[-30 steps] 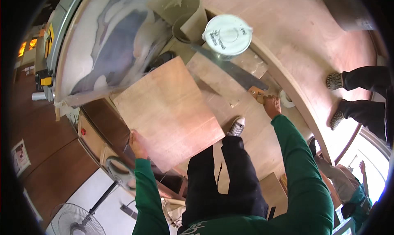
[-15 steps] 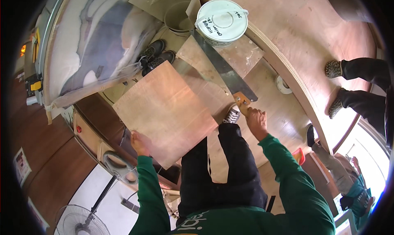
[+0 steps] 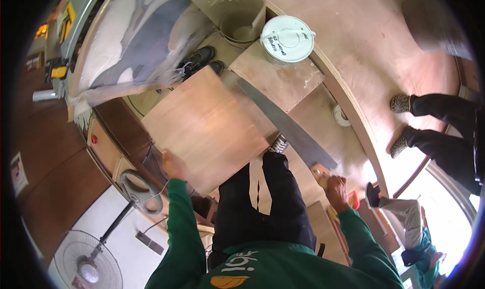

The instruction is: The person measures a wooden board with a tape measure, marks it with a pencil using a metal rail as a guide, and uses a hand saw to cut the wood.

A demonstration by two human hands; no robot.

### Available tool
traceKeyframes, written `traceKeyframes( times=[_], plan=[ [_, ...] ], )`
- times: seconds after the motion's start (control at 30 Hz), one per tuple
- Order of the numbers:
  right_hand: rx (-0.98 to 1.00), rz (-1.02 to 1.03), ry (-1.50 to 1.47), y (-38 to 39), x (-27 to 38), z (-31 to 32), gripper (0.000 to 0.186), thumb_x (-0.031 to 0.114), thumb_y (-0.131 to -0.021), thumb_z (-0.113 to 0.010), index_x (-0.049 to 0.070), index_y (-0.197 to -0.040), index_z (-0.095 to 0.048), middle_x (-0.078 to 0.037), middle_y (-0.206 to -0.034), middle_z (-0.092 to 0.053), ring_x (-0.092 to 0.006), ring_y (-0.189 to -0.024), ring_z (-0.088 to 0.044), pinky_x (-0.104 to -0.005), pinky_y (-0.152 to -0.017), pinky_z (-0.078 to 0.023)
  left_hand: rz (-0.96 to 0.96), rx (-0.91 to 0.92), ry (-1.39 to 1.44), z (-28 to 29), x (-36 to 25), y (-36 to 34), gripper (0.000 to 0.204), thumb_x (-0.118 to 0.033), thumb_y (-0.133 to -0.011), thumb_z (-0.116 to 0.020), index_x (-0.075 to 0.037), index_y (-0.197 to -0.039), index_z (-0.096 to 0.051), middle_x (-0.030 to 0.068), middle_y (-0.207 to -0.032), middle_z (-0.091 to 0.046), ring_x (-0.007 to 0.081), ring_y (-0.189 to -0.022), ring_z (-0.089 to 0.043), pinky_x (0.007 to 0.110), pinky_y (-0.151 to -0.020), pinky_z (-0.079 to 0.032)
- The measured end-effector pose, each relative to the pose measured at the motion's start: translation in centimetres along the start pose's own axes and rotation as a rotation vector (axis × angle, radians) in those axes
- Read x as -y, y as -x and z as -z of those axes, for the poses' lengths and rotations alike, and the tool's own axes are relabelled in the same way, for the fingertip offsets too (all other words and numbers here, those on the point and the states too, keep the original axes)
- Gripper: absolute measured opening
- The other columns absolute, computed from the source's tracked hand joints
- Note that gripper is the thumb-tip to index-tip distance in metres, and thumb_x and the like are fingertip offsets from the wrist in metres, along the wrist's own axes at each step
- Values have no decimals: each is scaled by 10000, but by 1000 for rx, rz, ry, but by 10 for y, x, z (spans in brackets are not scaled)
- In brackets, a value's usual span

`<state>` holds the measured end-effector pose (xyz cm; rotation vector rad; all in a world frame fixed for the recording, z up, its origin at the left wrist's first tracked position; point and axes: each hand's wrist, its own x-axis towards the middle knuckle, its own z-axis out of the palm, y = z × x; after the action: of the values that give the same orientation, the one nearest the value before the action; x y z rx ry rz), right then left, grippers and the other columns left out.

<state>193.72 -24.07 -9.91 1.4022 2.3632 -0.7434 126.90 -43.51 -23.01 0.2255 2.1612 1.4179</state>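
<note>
My left hand (image 3: 173,166) grips the lower left edge of a square plywood board (image 3: 207,130), which is held up in front of my legs; the fingers beneath it are hidden. In my right hand (image 3: 336,192) is the wooden handle of a handsaw (image 3: 285,125). Its long grey blade points away from me to the upper left, the tip near the board's far right edge. Blade and board look apart, though I cannot tell how far. One of my sneakers (image 3: 279,143) shows just beyond the board's right corner.
A white lidded bucket (image 3: 288,39) and an open bucket (image 3: 242,26) stand ahead. Dark shoes (image 3: 199,59) lie beyond the board. A curved wooden rim (image 3: 348,94) runs along the right. A standing fan (image 3: 88,269) is at lower left. Another person's legs (image 3: 439,104) are at right.
The handsaw has moved down and to the right with my right hand, away from the white bucket. My left hand still holds the board. The whole view has shifted slightly.
</note>
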Motion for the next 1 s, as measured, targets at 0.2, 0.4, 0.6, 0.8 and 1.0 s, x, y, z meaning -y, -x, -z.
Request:
traceKeyframes(
  times=[0.2,0.4,0.6,0.8,1.0],
  plan=[
    [33,96,31,55,9,85,149,103,-772,-710,71,-803,-567,-116,-787,-559,-323,-795,-592,-474,-800,-443,-25,-124,-109,-159,80,25,285,-209,-1073,-479,16,-936,-588,97,-895,-619,288,-861,-581,429,-821,-481],
    [22,53,-199,38,59,101,172,89,-755,-753,66,-817,-594,-129,-770,-579,-353,-781,-608,-483,-720,-451,367,-254,264,-283,72,70,349,-304,-1085,-460,5,-1178,-592,111,-1129,-644,262,-1074,-609,420,-969,-474],
    [23,28,-304,27,87,95,194,132,-803,-776,65,-838,-597,-120,-791,-593,-350,-794,-605,-477,-745,-448,546,-75,289,-292,94,76,682,-510,-1071,-472,-33,-1539,-339,200,-1531,-462,328,-1323,-545,465,-1140,-404],
    [36,3,-349,31,104,101,212,132,-827,-786,34,-876,-605,-172,-820,-607,-405,-808,-617,-496,-744,-473,785,414,184,-265,54,51,897,-746,-987,-472,-129,-1604,-266,132,-1569,-439,357,-1349,-540,561,-1157,-365],
    [127,-16,-336,39,102,106,253,150,-831,-779,17,-871,-567,-201,-810,-597,-439,-780,-605,-527,-707,-475,863,196,244,-252,63,33,864,-772,-981,-449,-121,-1548,-394,140,-1503,-519,328,-1323,-570,515,-1091,-456]
  ],
)
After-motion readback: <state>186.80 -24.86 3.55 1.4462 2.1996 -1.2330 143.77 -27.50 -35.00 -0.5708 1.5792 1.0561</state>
